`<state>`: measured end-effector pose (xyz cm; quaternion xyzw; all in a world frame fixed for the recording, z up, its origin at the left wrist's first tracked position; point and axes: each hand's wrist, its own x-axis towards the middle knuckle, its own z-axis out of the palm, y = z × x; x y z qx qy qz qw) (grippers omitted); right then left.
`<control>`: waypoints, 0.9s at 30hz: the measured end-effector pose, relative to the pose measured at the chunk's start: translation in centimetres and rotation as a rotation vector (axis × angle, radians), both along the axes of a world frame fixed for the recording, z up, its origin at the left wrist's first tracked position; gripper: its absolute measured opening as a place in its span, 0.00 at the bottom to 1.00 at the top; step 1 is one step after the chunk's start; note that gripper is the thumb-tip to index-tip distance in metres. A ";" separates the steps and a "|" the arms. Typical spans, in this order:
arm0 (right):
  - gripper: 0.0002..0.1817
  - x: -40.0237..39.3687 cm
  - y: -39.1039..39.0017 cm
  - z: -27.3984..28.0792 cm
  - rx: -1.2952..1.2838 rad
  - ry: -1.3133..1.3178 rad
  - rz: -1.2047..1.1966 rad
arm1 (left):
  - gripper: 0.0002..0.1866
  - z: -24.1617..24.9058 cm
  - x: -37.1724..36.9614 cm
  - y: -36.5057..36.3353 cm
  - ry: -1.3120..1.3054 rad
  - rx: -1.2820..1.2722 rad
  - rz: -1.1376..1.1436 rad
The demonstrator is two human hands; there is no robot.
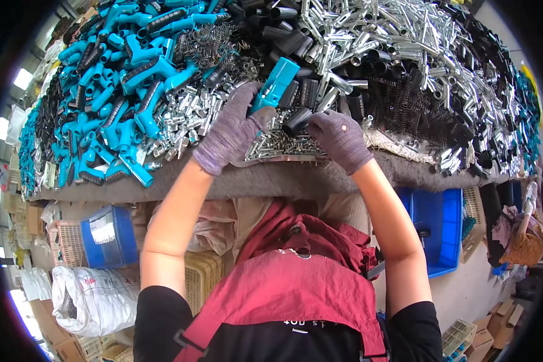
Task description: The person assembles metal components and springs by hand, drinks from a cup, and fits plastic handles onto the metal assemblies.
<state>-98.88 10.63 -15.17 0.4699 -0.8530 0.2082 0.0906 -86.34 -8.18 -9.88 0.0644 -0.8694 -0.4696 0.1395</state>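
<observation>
Both hands wear grey knit gloves over a crowded workbench. My left hand (232, 130) grips a blue plastic handle part (274, 83), which points up and to the right. My right hand (339, 140) rests at the bench's near edge, its fingers on a short black tube (297, 120). Between the hands lies a shallow metal tray (277, 159) of small silver screws.
A heap of blue handles (123, 78) fills the left of the bench, silver metal tubes (374, 36) and black sleeves the middle and right, dark springs (404, 108) beside them. Below the bench stand blue crates (437, 229), a blue bin (110, 236), woven baskets and a white sack (90, 298).
</observation>
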 end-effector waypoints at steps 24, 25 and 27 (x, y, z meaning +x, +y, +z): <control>0.07 5.4 4.2 2.9 -0.500 -0.364 0.158 | 0.22 -5.7 1.1 8.3 -0.031 0.550 -0.106; 0.06 5.7 4.0 2.3 -0.520 -0.343 0.130 | 0.21 -5.3 1.2 9.1 -0.036 0.565 -0.058; 0.06 5.7 4.5 2.9 -0.457 -0.324 0.126 | 0.21 -4.3 1.7 10.7 -0.021 0.529 0.030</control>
